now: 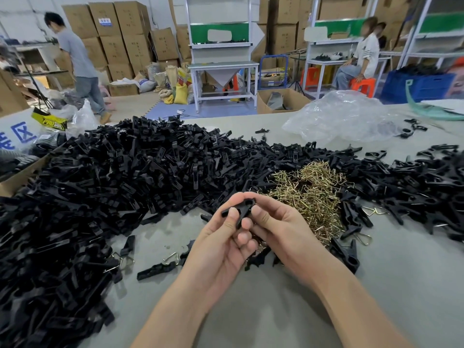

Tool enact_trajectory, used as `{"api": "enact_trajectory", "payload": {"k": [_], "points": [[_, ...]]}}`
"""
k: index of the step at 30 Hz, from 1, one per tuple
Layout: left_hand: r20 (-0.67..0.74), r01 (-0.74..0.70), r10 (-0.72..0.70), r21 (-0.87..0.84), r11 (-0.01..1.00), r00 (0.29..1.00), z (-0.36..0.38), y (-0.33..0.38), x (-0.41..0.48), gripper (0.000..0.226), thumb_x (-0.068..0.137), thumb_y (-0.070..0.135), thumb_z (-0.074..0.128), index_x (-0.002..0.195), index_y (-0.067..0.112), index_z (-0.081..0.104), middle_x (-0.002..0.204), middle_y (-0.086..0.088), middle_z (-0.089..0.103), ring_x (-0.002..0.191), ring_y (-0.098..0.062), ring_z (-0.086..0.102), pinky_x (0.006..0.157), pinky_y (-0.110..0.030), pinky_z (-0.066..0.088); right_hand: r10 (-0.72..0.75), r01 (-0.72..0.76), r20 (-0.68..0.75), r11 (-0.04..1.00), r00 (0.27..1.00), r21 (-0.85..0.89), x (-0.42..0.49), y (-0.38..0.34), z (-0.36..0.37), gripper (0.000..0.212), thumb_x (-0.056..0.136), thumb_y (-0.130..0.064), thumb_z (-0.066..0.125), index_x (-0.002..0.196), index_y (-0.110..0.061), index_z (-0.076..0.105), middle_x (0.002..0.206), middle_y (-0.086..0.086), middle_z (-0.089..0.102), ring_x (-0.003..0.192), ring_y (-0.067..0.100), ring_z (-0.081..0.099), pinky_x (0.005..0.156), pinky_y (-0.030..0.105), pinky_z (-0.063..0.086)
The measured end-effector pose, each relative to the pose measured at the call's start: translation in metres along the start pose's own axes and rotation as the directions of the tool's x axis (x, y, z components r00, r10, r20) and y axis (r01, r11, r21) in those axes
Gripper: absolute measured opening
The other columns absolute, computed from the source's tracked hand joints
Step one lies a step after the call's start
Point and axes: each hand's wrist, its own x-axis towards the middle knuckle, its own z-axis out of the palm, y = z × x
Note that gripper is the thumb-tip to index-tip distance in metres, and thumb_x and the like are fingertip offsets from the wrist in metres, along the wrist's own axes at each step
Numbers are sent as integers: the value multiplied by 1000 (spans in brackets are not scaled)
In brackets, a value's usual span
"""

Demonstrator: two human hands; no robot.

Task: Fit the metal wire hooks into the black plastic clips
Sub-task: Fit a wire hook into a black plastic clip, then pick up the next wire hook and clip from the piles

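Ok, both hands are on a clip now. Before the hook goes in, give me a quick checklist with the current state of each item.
1. Clip held: the black clip is pinched between the left hand and the right hand. Ok.
2. Clip clear of the table: raised above it. Ok.
3. Hook in hand: no wire shows between the fingers. Cannot tell.
4. Hook supply: the pile of metal hooks lies just past the right hand. Ok.
5. Clip's hook slot facing the person: hidden by fingers. Cannot tell.
6. Clip supply: the heap of black clips lies to the left. Ok.
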Motion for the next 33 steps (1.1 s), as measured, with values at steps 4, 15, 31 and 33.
{"api": "enact_trajectory", "payload": {"k": [4, 15, 31, 33], "points": [[-116, -26, 37, 97, 995, 993, -3, 2, 2, 38, 88, 28, 61, 122, 16, 69, 73, -6, 66, 48, -9, 54, 50, -25, 54, -35, 28, -103, 997, 994, -65, -1, -2, 8, 30, 81, -15, 72, 111, -16, 77, 114, 17, 73, 103, 21, 71, 87, 24, 57], [-209, -10, 62, 240, 971, 976, -14, -1, 10, 46, 81, 44, 58, 114, 12, 67, 69, -4, 65, 47, -12, 53, 45, -27, 52, -293, 607, -602, 673, 743, 422, -24, -158, -74, 56, 88, -13, 75, 132, 11, 50, 128, 26, 65, 105, 27, 73, 90, 27, 59], [-70, -275, 385, 585, 763, 920, -26, 15, 5, 48, 68, 58, 73, 103, 29, 58, 72, 12, 57, 55, -6, 51, 53, -21, 48, -642, 133, -39, 219, 766, -967, -4, 9, -6, 38, 102, -21, 45, 137, -30, 51, 102, -29, 56, 97, -7, 55, 94, 16, 39], [-65, -262, 380, 618, 742, 923, -27, 14, 4, 43, 72, 53, 80, 102, 31, 56, 75, 11, 53, 58, -6, 50, 57, -21, 49, -639, 131, -4, 164, 769, -978, -3, 9, -8, 38, 100, -23, 43, 137, -29, 51, 102, -28, 55, 107, -11, 50, 102, 19, 35]]}}
